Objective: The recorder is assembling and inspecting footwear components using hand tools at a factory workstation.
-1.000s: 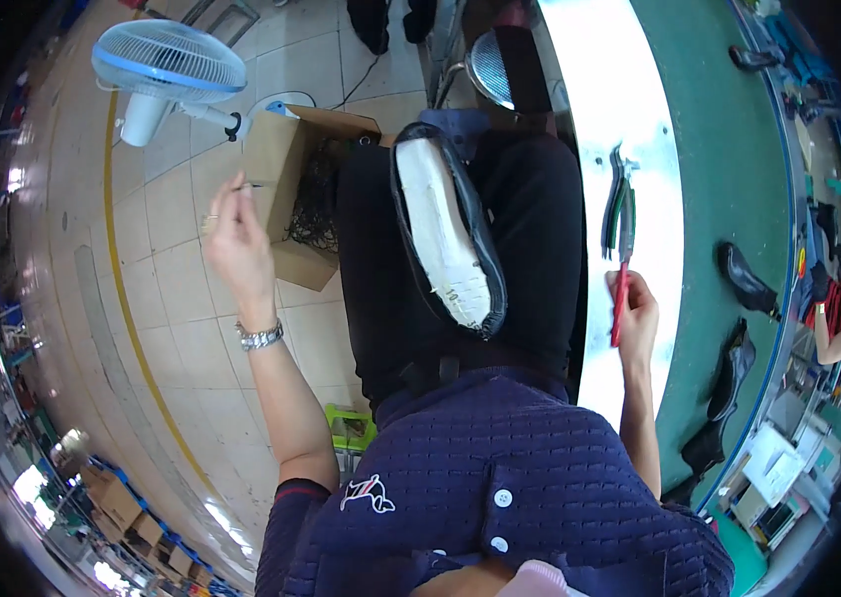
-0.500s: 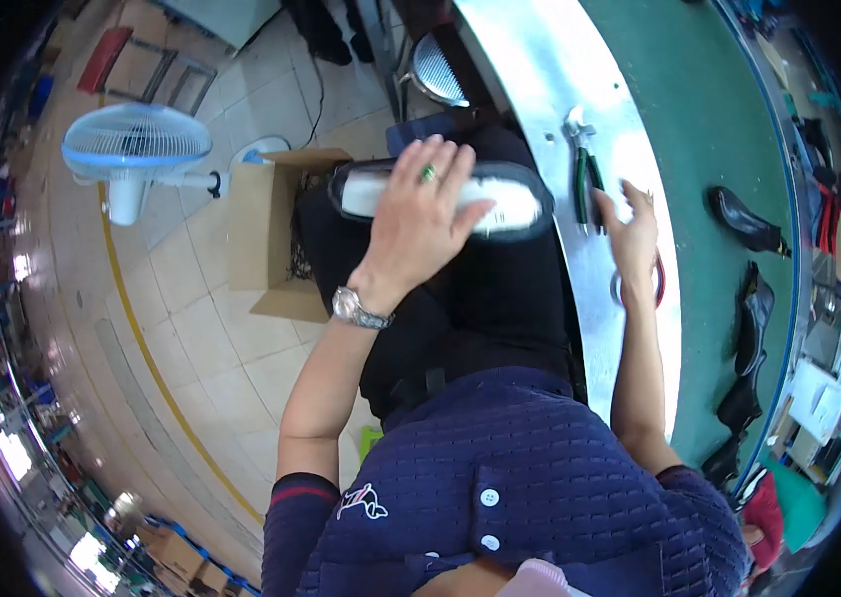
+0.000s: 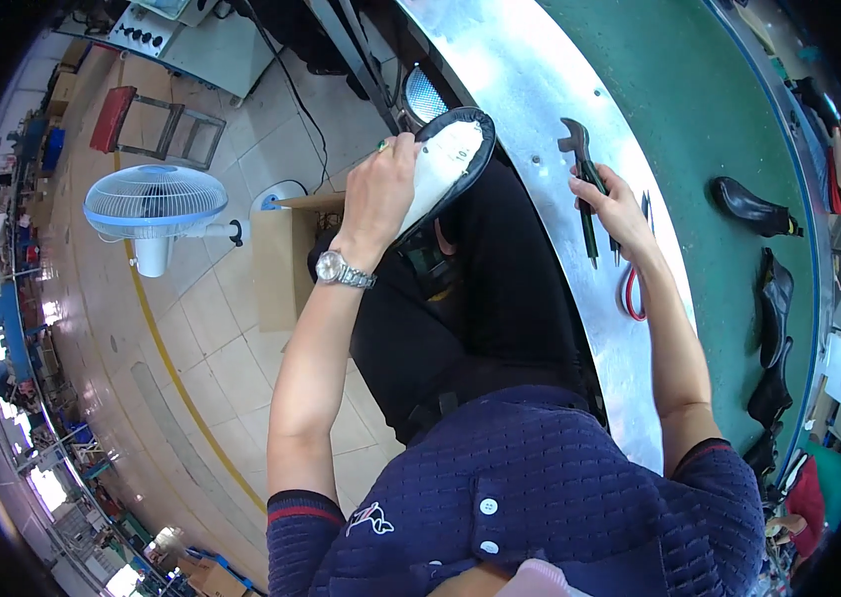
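Note:
My left hand (image 3: 376, 199) is closed on one end of a black shoe (image 3: 453, 159), held tilted above my lap. Its pale underside faces up, ringed by a black edge. Over the metal bench strip at my right, my right hand (image 3: 621, 211) grips a pair of pincers (image 3: 584, 171) with dark green handles and a hammer-like jaw. The jaw points away from me. Just below that hand lie red-handled scissors (image 3: 631, 296), partly hidden by my wrist.
The metal bench strip (image 3: 525, 60) runs along a green conveyor belt (image 3: 629, 50) carrying several black shoes (image 3: 747, 209). Left of my legs stand an opened cardboard box (image 3: 281, 269) and a fan (image 3: 155, 206). Farther off is a red-topped stool (image 3: 114, 119).
My right hand has taken hold of the pincers and lifted them. My left hand, earlier flat on the shoe across my lap, now grips it by one end and holds it tilted.

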The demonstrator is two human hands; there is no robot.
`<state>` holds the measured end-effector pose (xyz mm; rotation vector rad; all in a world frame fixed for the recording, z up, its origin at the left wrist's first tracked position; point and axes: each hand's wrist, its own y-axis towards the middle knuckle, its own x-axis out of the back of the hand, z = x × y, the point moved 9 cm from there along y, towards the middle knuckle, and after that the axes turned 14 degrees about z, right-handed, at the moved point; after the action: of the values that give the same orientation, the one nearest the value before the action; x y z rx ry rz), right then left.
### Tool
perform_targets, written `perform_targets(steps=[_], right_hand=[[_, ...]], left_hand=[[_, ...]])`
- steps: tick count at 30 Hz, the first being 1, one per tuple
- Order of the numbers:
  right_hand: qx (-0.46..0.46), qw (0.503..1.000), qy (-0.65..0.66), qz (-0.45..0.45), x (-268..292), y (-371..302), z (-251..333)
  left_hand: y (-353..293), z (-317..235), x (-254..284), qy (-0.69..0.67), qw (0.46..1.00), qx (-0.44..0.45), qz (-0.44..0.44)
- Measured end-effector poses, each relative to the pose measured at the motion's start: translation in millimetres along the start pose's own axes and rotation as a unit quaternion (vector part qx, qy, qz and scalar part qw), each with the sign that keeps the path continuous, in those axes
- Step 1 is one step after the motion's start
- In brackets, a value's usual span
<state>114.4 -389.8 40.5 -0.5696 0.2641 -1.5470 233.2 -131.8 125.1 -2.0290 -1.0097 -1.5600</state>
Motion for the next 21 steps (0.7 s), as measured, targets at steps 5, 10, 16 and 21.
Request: perform_targets(steps=[5, 10, 16, 21], right_hand=[[0.054, 0.983, -0.089, 0.149, -43.7, -17.5, 81.6], [0.062, 0.917, -0.247, 0.307, -102.3, -5.2, 133.0], [-0.067, 0.879, -0.281, 0.380, -122.5, 1.4, 145.6], [0.112, 0.886, -0.369, 0.258, -115.6, -15.3, 122.1]], left_hand=[[12.5, 33.0, 3.6, -0.053, 0.993, 0.110, 0.006], [4.1, 49.2, -1.2, -0.256, 0.946, 0.177, 0.091], [-44.3, -26.9, -2.8, -0.081, 0.986, 0.143, 0.024], [-47.3, -31.2, -7.5, -0.100, 0.988, 0.113, -0.038]])
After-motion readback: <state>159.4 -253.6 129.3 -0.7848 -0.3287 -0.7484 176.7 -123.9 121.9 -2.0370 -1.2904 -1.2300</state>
